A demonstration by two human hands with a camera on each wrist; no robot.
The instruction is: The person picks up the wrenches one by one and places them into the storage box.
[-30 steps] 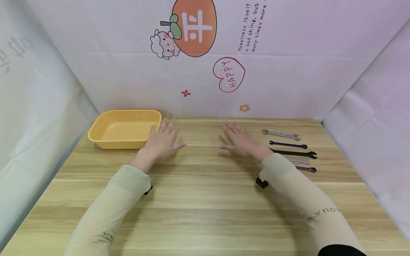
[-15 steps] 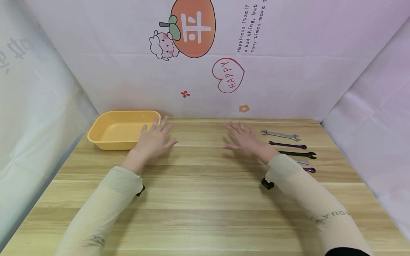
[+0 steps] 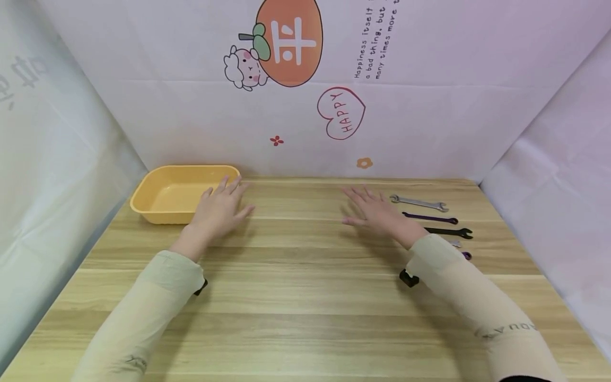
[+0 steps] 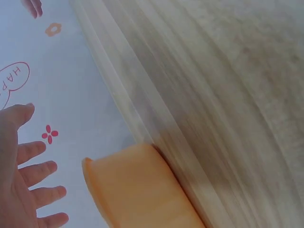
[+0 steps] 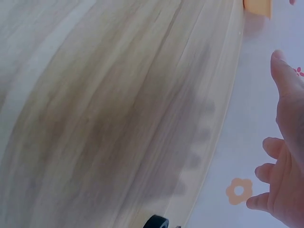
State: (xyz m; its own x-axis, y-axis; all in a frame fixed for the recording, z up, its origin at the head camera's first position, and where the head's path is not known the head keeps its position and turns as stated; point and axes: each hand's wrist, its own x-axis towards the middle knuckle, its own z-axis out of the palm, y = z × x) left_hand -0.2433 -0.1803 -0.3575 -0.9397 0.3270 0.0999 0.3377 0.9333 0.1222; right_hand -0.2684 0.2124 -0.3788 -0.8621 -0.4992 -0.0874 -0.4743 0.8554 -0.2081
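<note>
With fingers spread, my left hand [image 3: 215, 215] hovers over the table, overlapping the right end of a yellow plastic basin [image 3: 159, 217] in the head view. The left wrist view shows that hand [image 4: 21, 185] empty beside the basin's outer wall [image 4: 142, 190]. My right hand [image 3: 377, 215] is likewise spread and empty, raised just left of a column of wrenches. A silver open-end wrench [image 3: 419, 203] lies farthest back. Below it come a purple wrench [image 3: 431, 218] and a black wrench [image 3: 453, 232]. My right forearm partly hides another silver wrench [image 3: 455, 243] and a second purple wrench [image 3: 467, 255].
The wood-grain table [image 3: 296, 297] ends at a white printed cloth [image 3: 429, 106] hung behind it. More white cloth hangs at the left and right sides. A small black device [image 3: 409, 278] sits under my right wrist.
Both hands have drawn apart: the left moved leftward over the basin's end, the right moved rightward toward the wrenches, its sleeve covering more of the nearer ones. Basin and wrenches stay put.
</note>
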